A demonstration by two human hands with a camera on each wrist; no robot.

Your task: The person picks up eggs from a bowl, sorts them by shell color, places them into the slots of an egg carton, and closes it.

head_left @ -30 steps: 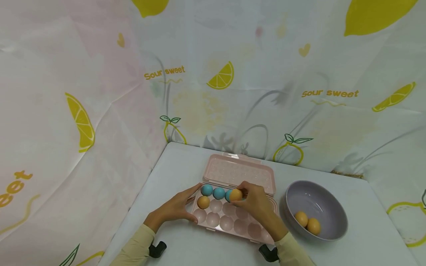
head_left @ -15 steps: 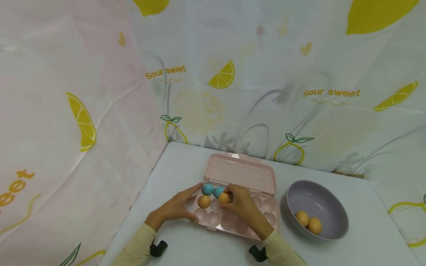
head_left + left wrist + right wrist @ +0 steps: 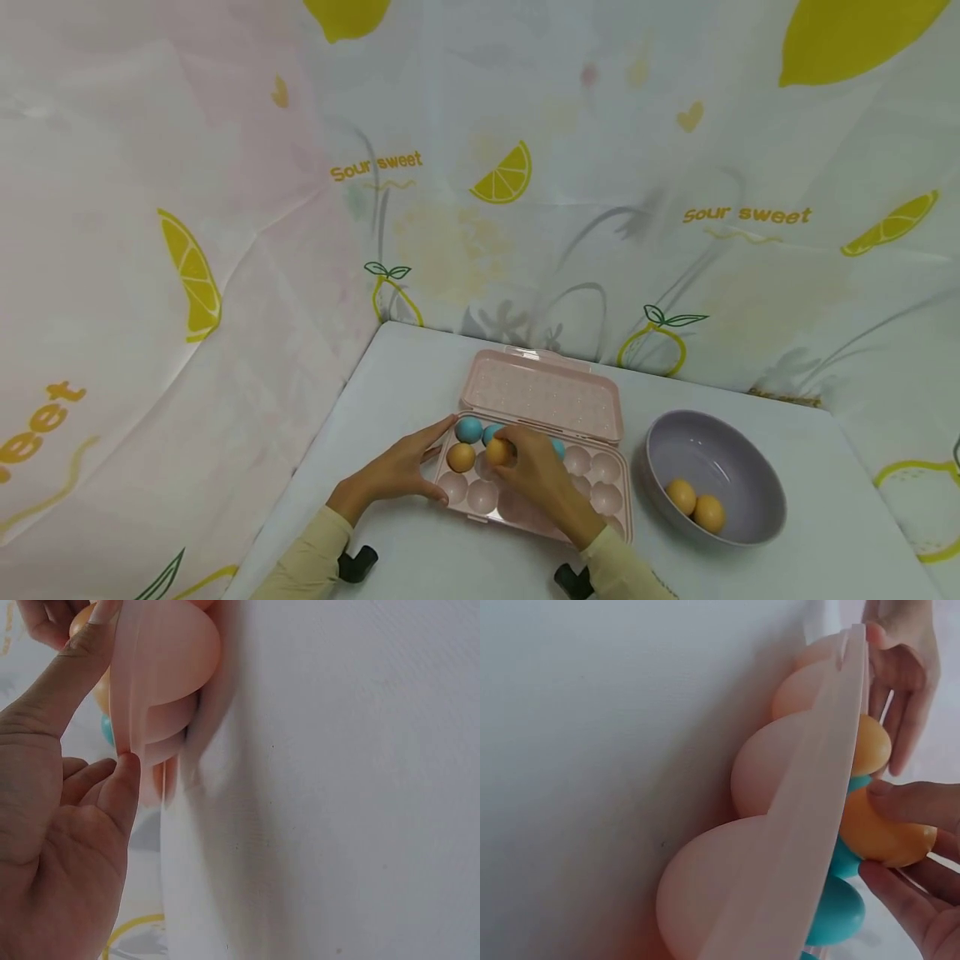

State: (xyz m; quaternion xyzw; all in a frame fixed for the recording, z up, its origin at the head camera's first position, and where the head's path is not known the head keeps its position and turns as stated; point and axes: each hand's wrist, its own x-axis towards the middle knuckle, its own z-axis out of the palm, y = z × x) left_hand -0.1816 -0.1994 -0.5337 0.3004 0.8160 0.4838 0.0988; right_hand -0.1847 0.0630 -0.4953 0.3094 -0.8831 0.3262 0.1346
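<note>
My right hand [image 3: 536, 471] pinches an orange egg [image 3: 498, 452] between thumb and fingers, over the second row of a pink egg box [image 3: 517, 508]. In the right wrist view that egg [image 3: 885, 832] is partly within the box rim. My left hand [image 3: 405, 462] grips the left end of the box, thumb at the front corner and fingers toward the back. Beside the held egg another orange egg [image 3: 461, 457] sits in the leftmost second-row cup. Blue eggs [image 3: 469, 429] stand in the back row, some hidden behind my right hand.
The box's lid [image 3: 540, 396] lies folded back behind it. On the right stands a grey-purple bowl [image 3: 738, 467] with two orange eggs [image 3: 694, 505] inside. A lemon-printed sheet [image 3: 570, 167] rises behind the white table [image 3: 405, 550].
My right hand has carried the orange egg leftward, from over the back row to the second-row cup beside the other orange egg. My left hand has stayed on the box end.
</note>
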